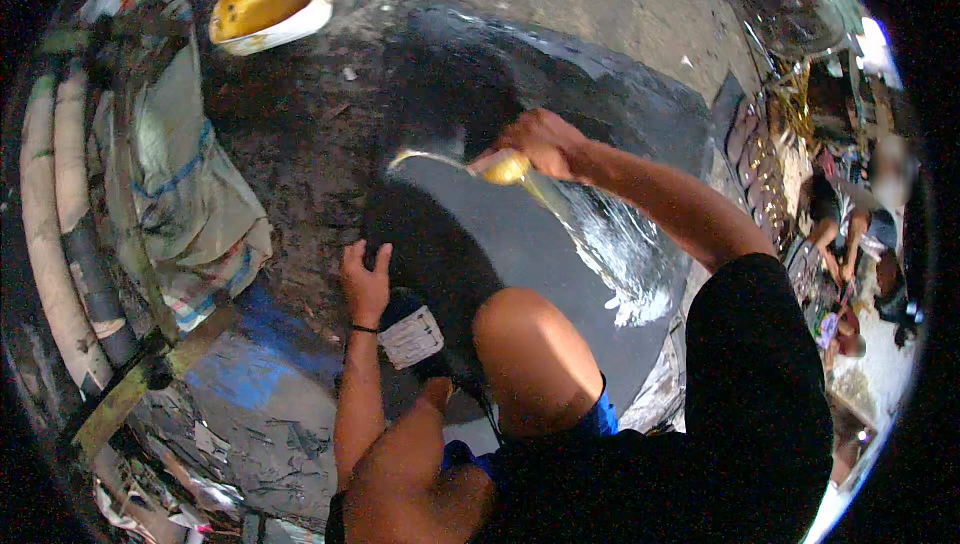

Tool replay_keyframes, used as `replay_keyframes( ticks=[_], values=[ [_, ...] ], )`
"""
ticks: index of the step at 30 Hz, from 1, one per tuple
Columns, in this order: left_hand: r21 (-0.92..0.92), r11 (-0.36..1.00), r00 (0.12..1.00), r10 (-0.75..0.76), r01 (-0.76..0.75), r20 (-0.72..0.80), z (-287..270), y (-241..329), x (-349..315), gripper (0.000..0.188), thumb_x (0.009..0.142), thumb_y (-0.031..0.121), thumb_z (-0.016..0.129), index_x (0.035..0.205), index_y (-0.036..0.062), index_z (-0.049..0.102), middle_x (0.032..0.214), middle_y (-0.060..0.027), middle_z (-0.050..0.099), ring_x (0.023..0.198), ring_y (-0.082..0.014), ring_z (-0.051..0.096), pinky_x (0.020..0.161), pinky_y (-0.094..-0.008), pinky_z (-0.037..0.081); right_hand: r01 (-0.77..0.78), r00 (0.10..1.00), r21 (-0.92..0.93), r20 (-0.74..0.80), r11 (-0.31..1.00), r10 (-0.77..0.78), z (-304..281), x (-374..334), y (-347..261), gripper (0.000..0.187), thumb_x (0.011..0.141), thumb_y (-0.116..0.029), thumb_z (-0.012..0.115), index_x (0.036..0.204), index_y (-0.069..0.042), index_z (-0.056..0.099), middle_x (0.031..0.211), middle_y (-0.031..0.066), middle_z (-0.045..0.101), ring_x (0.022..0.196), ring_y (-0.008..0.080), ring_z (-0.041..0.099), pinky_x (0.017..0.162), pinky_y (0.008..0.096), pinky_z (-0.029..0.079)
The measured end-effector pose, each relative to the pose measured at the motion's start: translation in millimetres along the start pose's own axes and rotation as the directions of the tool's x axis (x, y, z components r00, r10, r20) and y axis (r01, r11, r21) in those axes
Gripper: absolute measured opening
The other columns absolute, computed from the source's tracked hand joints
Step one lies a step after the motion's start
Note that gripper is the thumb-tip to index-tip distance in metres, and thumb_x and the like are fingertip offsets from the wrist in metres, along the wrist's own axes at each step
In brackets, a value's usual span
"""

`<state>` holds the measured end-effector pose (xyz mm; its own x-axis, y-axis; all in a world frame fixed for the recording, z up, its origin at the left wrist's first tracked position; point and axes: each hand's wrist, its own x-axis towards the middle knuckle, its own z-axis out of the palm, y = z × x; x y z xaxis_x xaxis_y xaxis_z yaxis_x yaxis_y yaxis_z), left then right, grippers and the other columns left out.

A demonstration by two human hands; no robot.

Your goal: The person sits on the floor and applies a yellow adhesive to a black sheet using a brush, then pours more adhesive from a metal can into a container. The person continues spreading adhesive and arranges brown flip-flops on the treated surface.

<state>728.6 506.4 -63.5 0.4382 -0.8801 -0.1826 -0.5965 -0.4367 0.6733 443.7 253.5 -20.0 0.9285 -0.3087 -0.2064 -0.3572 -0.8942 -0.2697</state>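
Observation:
My right hand is closed round a small yellow dispenser-like thing, tilted over a large dark sheet on the ground; its exact kind is unclear. A thin pale streak of liquid runs from it to the left. Wet whitish liquid is spread across the sheet's right part. My left hand, with a dark band at the wrist, hovers by the sheet's left edge, fingers apart and holding nothing. Just below it, a pale rectangular piece shows by my foot.
A white tub of yellow-brown liquid with dark specks stands at the far left. Long pale rolls and a grey sack lie along the left. Dark folded pieces line the right. Another person is at the far right.

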Motion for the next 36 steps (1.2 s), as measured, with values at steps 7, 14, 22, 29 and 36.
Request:
replay_keyframes(
  ticks=[7,14,22,29,36],
  values=[
    [0.321,0.929,0.975,0.134,-0.185,0.174,-30.6,-11.0,8.8,0.043,0.083,0.033,0.068,0.107,-0.0026,0.062,0.104,-0.0196,0.063,0.101,-0.0368,0.055,0.089,-0.0439,0.044,-0.135,0.989,0.027,-0.063,0.991,0.136,50.2,-193.2,-71.9,0.039,0.076,-0.019,0.058,0.116,-0.019,0.059,0.116,0.0021,0.059,0.112,0.0223,0.054,0.100,0.0420,0.037],
    [0.438,0.641,0.740,0.325,-0.630,0.589,-75.4,-43.0,11.9,0.028,0.070,0.008,0.068,0.098,0.0045,0.064,0.104,-0.0179,0.057,0.105,-0.0373,0.049,0.090,-0.0452,0.043,-0.524,0.849,0.200,0.192,0.828,0.492,112.1,-407.3,-158.9,0.047,0.077,-0.008,0.058,0.123,-0.017,0.057,0.131,0.0053,0.056,0.119,0.0267,0.053,0.102,0.0468,0.038],
    [0.250,0.968,0.924,-0.062,-0.037,0.378,-103.5,-86.0,17.5,0.028,0.064,0.014,0.075,0.090,0.0116,0.064,0.103,-0.0164,0.056,0.101,-0.0371,0.050,0.088,-0.0472,0.043,-0.631,0.163,0.775,0.174,-0.033,0.971,154.7,-390.5,-296.4,0.042,0.085,-0.012,0.057,0.127,-0.010,0.050,0.118,0.0208,0.055,0.107,0.0391,0.054,0.091,0.0468,0.045],
    [0.413,0.818,0.883,0.223,-0.399,0.413,-94.9,-37.7,-38.4,0.065,0.070,0.016,0.075,0.128,0.0036,0.048,0.122,-0.0214,0.050,0.117,-0.0398,0.044,0.103,-0.0457,0.036,-0.935,0.186,0.354,0.490,0.001,0.852,101.3,-422.5,-338.8,0.034,0.085,-0.031,0.055,0.113,-0.011,0.060,0.094,0.0243,0.061,0.085,0.0345,0.064,0.068,0.0514,0.050],
    [0.418,0.883,0.942,0.074,-0.215,0.328,-42.1,-20.8,-58.0,0.080,0.072,0.009,0.075,0.138,-0.0032,0.033,0.142,-0.0212,0.034,0.133,-0.0385,0.031,0.112,-0.0426,0.028,-0.514,0.377,0.537,-0.559,0.668,0.739,-50.2,-130.6,-11.0,0.027,0.084,-0.015,0.061,0.106,0.000,0.057,0.094,0.0235,0.056,0.092,0.0450,0.054,0.081,0.0478,0.044]
  ],
)
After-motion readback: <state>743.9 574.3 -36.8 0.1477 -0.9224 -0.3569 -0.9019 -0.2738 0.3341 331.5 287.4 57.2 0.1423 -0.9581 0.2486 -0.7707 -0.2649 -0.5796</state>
